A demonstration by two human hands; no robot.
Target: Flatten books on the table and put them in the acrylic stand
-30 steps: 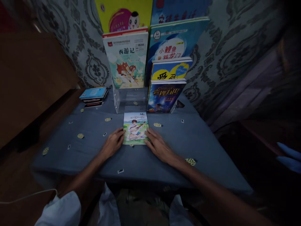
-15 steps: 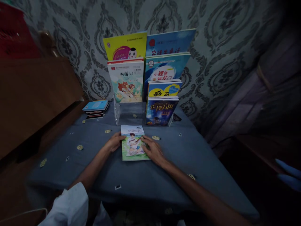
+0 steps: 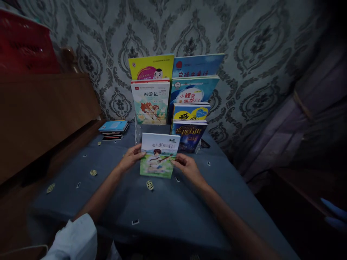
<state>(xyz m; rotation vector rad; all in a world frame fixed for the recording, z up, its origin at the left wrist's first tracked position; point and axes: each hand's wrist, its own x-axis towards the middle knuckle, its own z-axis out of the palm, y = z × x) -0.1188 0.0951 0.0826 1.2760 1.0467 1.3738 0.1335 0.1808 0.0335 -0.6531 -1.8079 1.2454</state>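
Note:
Between my hands a paperback book [image 3: 157,159] stands nearly upright above the table, its cover showing a figure with a guitar on green grass. My left hand [image 3: 131,157] pinches its left edge, and my right hand [image 3: 187,167] grips the lower right edge. Just behind it is a clear book stand [image 3: 138,134], partly hidden by the book. Its left side holds a white-covered book [image 3: 150,104] before a yellow one [image 3: 151,67]. On its right side, a dark blue book [image 3: 191,135] stands in front of several blue and teal books [image 3: 195,88].
A small stack of books [image 3: 113,126] lies at the table's back left. The grey-blue cloth [image 3: 130,202] covers the table. A wooden headboard [image 3: 46,119] with a red bag [image 3: 27,47] is at the left; a curtain [image 3: 287,115] hangs at the right.
Both hands have lifted the guitar-cover book off the table and tilted it upright, closer to the stand. My right hand has moved from its cover to its right edge. The view has tipped up slightly.

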